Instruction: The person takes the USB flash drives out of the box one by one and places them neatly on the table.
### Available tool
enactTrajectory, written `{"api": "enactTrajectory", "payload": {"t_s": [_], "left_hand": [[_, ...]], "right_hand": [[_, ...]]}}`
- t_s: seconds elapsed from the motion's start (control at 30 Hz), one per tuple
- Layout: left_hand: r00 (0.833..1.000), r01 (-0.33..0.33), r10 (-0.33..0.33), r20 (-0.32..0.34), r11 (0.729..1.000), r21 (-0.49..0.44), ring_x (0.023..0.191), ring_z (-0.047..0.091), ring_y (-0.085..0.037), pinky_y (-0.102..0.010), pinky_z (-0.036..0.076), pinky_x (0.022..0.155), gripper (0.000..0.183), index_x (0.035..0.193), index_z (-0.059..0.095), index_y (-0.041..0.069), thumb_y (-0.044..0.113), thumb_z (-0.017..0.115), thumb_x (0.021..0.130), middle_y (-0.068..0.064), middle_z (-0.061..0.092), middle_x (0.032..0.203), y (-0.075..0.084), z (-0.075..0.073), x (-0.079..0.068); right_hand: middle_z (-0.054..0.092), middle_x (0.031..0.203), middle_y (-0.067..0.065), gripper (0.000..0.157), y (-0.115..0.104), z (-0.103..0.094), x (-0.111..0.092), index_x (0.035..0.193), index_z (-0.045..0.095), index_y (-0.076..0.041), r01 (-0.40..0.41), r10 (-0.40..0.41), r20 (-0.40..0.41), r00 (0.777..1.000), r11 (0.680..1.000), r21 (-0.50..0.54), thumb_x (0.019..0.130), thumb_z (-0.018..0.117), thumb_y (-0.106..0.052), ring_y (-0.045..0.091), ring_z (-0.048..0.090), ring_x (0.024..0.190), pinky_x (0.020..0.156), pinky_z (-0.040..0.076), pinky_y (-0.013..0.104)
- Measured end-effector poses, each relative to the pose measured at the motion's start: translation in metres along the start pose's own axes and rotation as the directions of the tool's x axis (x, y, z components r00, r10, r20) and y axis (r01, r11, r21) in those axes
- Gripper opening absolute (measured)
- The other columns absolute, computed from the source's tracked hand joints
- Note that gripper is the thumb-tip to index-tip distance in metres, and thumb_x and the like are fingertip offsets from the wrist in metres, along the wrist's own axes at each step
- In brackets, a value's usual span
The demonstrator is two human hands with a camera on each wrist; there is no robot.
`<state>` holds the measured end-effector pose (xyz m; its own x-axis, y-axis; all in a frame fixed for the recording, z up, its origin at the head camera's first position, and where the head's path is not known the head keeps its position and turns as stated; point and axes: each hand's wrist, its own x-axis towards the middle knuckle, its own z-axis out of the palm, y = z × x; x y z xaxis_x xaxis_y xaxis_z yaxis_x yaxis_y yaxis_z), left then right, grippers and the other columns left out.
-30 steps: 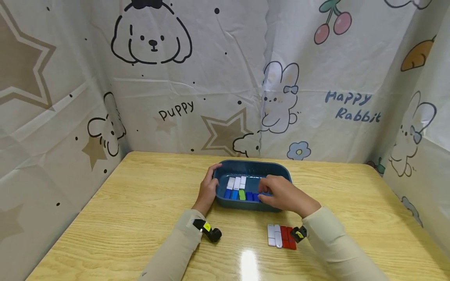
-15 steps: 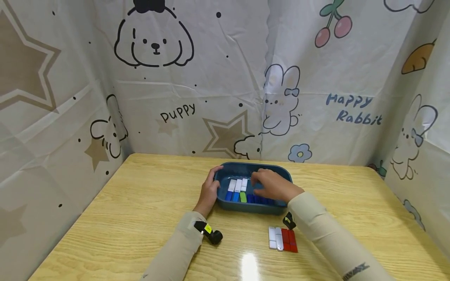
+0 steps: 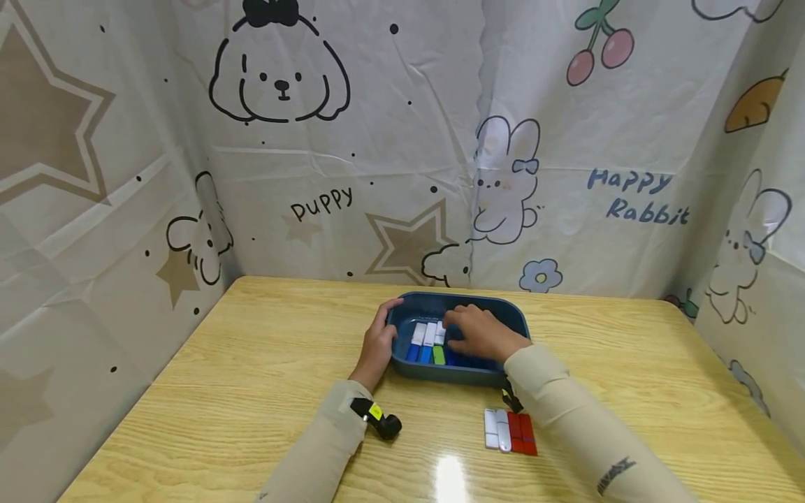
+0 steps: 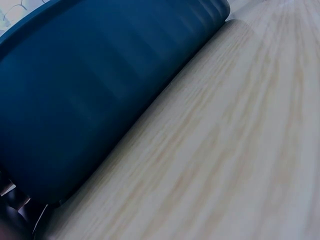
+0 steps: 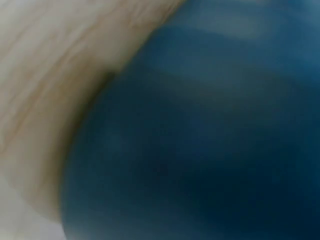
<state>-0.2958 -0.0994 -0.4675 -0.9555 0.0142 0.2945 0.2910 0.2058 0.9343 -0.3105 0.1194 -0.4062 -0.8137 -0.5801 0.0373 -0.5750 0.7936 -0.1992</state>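
A pale printed cloth (image 3: 352, 161) hangs behind and at both sides of a wood-grain table (image 3: 251, 363). Toward the table's far edge sits a dark blue bin (image 3: 443, 376), its long axis running left to right. The left hand (image 3: 377, 344) grips the bin's left end, fingers over the rim. The right hand (image 3: 483, 333) reaches down into the bin from the right, fingers bent and pointing left; its fingertips are partly hidden and the right wrist view is blurred, so I cannot tell whether it pinches anything.

On the table, near side of the bin and just left of the right sleeve, two white blocks (image 3: 492, 429) and two red blocks (image 3: 522, 434) lie side by side.

Inside the bin, three white pieces (image 3: 430, 334) lie just left of the right hand, their long axes near to far, crosswise to the bin. The right hand is nearer the rightmost one. On their near side come two blue pieces (image 3: 425, 355) and a green piece (image 3: 439, 356).
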Motion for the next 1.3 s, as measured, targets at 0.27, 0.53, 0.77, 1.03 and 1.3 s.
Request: {"api": "enactTrajectory", "payload": {"t_s": [0.27, 0.53, 0.77, 1.03, 1.3], "left_hand": [[1.0, 0.008, -0.008, -0.005, 1.0, 0.009, 0.14, 0.031, -0.025, -0.052, 0.021, 0.112, 0.058, 0.137, 0.048, 0.018, 0.004, 0.038, 0.082, -0.005, 0.043, 0.148, 0.0, 0.001, 0.0], [1.0, 0.013, -0.013, 0.002, 1.0, 0.001, 0.14, 0.03, -0.024, -0.051, 0.02, 0.112, 0.058, 0.138, 0.048, 0.019, 0.004, 0.039, 0.083, -0.003, 0.042, 0.148, -0.001, 0.002, 0.0], [1.0, -0.001, 0.001, 0.005, 1.0, 0.01, 0.14, 0.03, -0.024, -0.051, 0.02, 0.112, 0.057, 0.138, 0.047, 0.018, 0.004, 0.038, 0.083, -0.004, 0.042, 0.148, -0.002, 0.001, 0.001], [1.0, 0.026, -0.026, 0.005, 1.0, 0.009, 0.141, 0.029, -0.024, -0.051, 0.019, 0.113, 0.057, 0.138, 0.047, 0.02, 0.005, 0.037, 0.083, -0.003, 0.04, 0.15, -0.001, 0.001, 0.001], [1.0, 0.021, -0.021, 0.014, 1.0, -0.003, 0.14, 0.03, -0.025, -0.051, 0.021, 0.112, 0.057, 0.139, 0.047, 0.016, 0.003, 0.038, 0.083, -0.005, 0.041, 0.149, 0.004, 0.0, -0.001]], "right_hand": [[0.061, 0.121, 0.006, 0.033, 0.002, 0.005, 0.001, 0.118, 0.064, -0.015, 0.005, -0.006, -0.036, 0.999, 1.0, -0.026, 0.088, 0.068, -0.027, 0.026, 0.052, 0.109, 0.092, 0.043, 0.048], [0.059, 0.128, 0.008, 0.037, 0.002, 0.009, 0.0, 0.122, 0.063, -0.014, -0.01, 0.01, -0.04, 0.999, 1.0, -0.001, 0.088, 0.068, -0.029, 0.027, 0.051, 0.114, 0.095, 0.042, 0.05], [0.058, 0.132, 0.005, 0.035, 0.003, 0.013, 0.001, 0.122, 0.066, -0.019, -0.013, 0.013, -0.022, 1.0, 1.0, 0.006, 0.089, 0.066, -0.031, 0.026, 0.05, 0.114, 0.092, 0.042, 0.048], [0.059, 0.132, 0.002, 0.033, 0.002, 0.012, 0.001, 0.121, 0.068, -0.02, -0.01, 0.01, -0.007, 1.0, 1.0, 0.006, 0.09, 0.065, -0.031, 0.025, 0.052, 0.114, 0.091, 0.041, 0.048], [0.061, 0.129, 0.003, 0.031, 0.002, 0.011, 0.001, 0.12, 0.068, -0.02, -0.014, 0.014, -0.01, 1.0, 1.0, 0.007, 0.091, 0.064, -0.03, 0.024, 0.054, 0.112, 0.088, 0.042, 0.048]]}}
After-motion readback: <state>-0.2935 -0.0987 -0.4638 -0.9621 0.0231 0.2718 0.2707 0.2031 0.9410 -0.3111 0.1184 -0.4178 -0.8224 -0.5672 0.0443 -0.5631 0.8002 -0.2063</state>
